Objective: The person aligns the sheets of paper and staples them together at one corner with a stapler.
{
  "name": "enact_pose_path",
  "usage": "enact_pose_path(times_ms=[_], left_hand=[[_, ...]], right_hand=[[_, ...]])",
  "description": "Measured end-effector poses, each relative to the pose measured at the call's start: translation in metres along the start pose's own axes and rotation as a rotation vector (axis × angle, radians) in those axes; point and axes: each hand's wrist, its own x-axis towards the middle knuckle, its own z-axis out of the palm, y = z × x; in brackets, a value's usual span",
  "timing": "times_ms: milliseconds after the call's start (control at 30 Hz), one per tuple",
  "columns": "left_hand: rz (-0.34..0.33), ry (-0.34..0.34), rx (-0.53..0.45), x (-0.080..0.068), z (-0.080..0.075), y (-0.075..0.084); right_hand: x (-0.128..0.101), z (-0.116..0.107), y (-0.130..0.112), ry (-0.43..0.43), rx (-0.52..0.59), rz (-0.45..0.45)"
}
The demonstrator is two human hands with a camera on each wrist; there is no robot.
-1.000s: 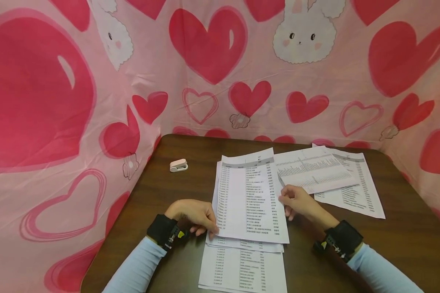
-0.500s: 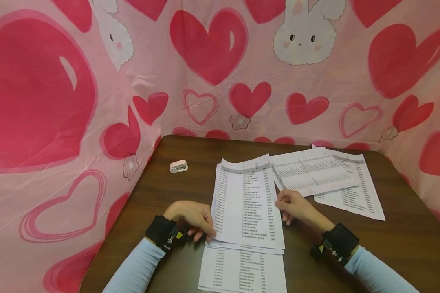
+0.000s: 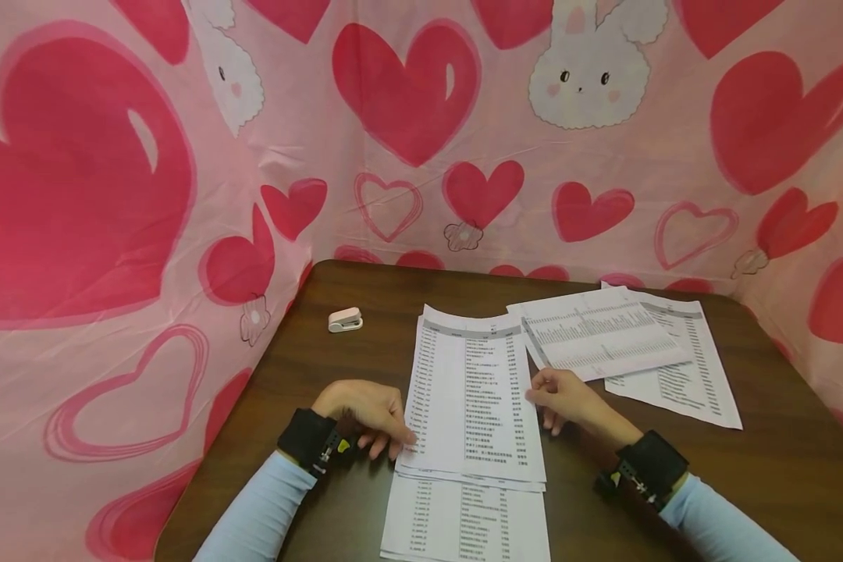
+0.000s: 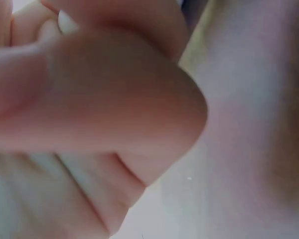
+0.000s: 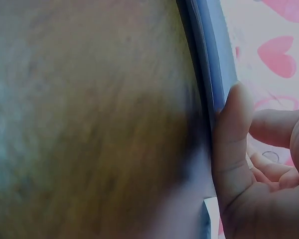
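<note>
A printed sheet of paper (image 3: 471, 398) lies on top of a stack at the middle of the table, its grey header band at the far end. At its lower left edge my left hand (image 3: 368, 414) pinches the paper, thumb on top and the other fingers curled below. My right hand (image 3: 569, 402) holds the right edge between thumb and forefinger. In the right wrist view, that thumb (image 5: 232, 134) lies against the layered edges of the papers (image 5: 214, 59). Skin fills most of the left wrist view, so the left fingertips' contact is hidden there.
Nearer me, more printed sheets (image 3: 464, 519) stick out from under the stack. Loose printed pages (image 3: 597, 332) overlap at the right, touching or close to the stack's upper right. A small pink and white stapler (image 3: 345, 320) stands at the back left of the brown table (image 3: 288, 375).
The top sheet has come down and slightly left, and its raised far end has lowered level with the stack. Both hands have stayed at its edges, the right moving slightly toward me.
</note>
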Motion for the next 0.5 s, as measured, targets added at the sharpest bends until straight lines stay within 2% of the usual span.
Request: enact_pose_path(times_ms=[200, 300, 500], left_hand=[[0.071, 0.084, 0.092, 0.003, -0.007, 0.009], [0.113, 0.165, 0.134, 0.006, -0.010, 0.014], [0.160, 0.364, 0.131, 0.012, -0.014, 0.023]], right_hand=[[-0.001, -0.010, -0.003, 0.032, -0.071, -0.012], [-0.002, -0.016, -0.005, 0.051, -0.100, -0.023], [-0.004, -0.029, -0.007, 0.069, -0.122, -0.065]])
